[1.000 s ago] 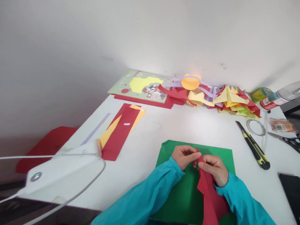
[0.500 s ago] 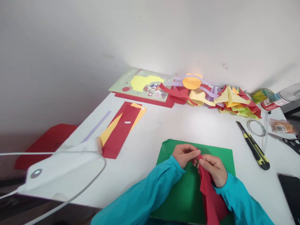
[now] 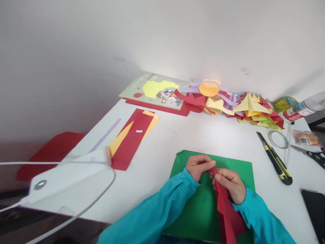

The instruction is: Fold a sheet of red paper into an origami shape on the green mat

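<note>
Above a green board (image 3: 200, 210), a folded sheet of red paper (image 3: 224, 210) is held up between both hands. My left hand (image 3: 199, 166) pinches the pointed far tip of the paper between thumb and fingers. Just nearer along the fold, my right hand (image 3: 231, 184) grips the same paper, its thumb on top. The paper's wide end reaches down past the lower edge of the view. Some fingers of both hands are hidden behind the paper.
Right of the board lie a utility knife (image 3: 275, 159), a tape roll (image 3: 278, 139), scissors (image 3: 318, 156) and a dark phone-like slab (image 3: 315, 210). Folded paper planes (image 3: 250, 106) stand by the wall. At left are red paper strips (image 3: 134, 139) and a white corded device (image 3: 68, 176).
Both hands keep their hold on the red paper. The left fingertips have shifted slightly at its tip, and the view has moved a little.
</note>
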Tool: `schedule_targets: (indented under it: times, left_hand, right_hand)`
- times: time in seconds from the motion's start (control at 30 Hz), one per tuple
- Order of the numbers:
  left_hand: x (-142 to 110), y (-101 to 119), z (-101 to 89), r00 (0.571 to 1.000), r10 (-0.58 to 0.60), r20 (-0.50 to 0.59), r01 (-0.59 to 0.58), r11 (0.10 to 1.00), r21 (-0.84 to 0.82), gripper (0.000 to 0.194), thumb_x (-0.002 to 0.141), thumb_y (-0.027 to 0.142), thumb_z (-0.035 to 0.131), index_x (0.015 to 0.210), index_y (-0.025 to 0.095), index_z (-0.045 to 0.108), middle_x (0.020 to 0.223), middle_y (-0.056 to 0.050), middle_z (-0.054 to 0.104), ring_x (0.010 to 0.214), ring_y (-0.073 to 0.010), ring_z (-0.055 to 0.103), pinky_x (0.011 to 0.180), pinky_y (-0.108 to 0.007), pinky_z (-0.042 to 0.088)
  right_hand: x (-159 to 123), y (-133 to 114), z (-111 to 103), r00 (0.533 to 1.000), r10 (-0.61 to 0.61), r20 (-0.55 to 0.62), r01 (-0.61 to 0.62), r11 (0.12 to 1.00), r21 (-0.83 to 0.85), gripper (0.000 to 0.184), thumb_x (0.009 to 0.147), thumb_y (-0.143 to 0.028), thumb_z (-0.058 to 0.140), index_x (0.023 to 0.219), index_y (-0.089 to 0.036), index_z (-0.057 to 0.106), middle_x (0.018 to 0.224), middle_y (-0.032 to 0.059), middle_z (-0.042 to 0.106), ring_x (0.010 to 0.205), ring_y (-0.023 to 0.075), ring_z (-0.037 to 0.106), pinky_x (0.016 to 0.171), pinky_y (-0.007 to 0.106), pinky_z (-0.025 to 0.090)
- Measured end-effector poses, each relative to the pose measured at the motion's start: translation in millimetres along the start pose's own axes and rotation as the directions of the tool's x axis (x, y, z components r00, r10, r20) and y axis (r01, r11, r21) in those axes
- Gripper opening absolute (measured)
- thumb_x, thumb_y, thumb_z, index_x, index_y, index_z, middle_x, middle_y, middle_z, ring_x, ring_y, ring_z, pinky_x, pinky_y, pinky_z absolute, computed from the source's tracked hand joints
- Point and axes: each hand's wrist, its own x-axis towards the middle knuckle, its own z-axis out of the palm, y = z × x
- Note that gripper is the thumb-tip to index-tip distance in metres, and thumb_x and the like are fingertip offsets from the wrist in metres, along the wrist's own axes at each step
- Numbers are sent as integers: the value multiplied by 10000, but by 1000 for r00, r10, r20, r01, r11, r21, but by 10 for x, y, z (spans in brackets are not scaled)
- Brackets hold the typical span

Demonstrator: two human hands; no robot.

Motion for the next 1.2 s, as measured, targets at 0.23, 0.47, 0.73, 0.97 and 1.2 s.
schedule_targets:
  times: [0.23, 0.47, 0.73, 0.97, 1.2]
  left_hand:
    - [28, -10, 2, 997, -77, 8, 77, 997, -30, 435, 617, 533, 657, 544, 115, 560, 436, -17, 565, 371, -102, 492, 390, -230, 391]
    - [-9, 20, 0, 998, 50, -28, -48, 997, 67, 314, 571, 386, 747, 556, 122, 579, 444, 0, 575, 403, -102, 508, 430, -230, 410]
    - [-18, 7, 38, 1000, 15, 2, -15, 994, 106, 350, 560, 421, 750, 589, 122, 571, 434, 12, 554, 376, -98, 500, 403, -225, 410]
    - [-29, -11, 24, 996, 93, 10, -93, 968, 234, 342, 590, 420, 732, 578, 121, 566, 406, 17, 526, 359, -87, 480, 371, -208, 403]
    - [-37, -23, 39, 993, 106, -58, -90, 969, 231, 346, 574, 424, 740, 590, 127, 563, 412, 25, 528, 347, -75, 464, 366, -200, 393]
  right_hand:
    - [19, 13, -10, 1000, -17, -20, 17, 1000, -4, 372, 749, -492, 579, 604, -149, 594, 557, 1, 553, 491, 92, 453, 472, 214, 346]
    - [23, 16, -6, 1000, 7, -23, -7, 1000, 0, 367, 751, -494, 574, 624, -151, 595, 540, 1, 550, 483, 93, 452, 476, 217, 356]
    - [46, -39, -38, 993, -115, -12, 113, 989, -100, 356, 791, -474, 528, 632, -164, 600, 617, 19, 592, 589, 129, 516, 589, 254, 421]
    - [59, -72, -6, 990, -140, -21, 137, 983, -124, 346, 795, -466, 525, 621, -177, 603, 598, 13, 592, 538, 116, 489, 592, 258, 436]
    - [52, -35, -32, 986, -167, -27, 160, 972, -171, 348, 781, -473, 539, 635, -164, 601, 612, 19, 609, 581, 127, 522, 561, 244, 408]
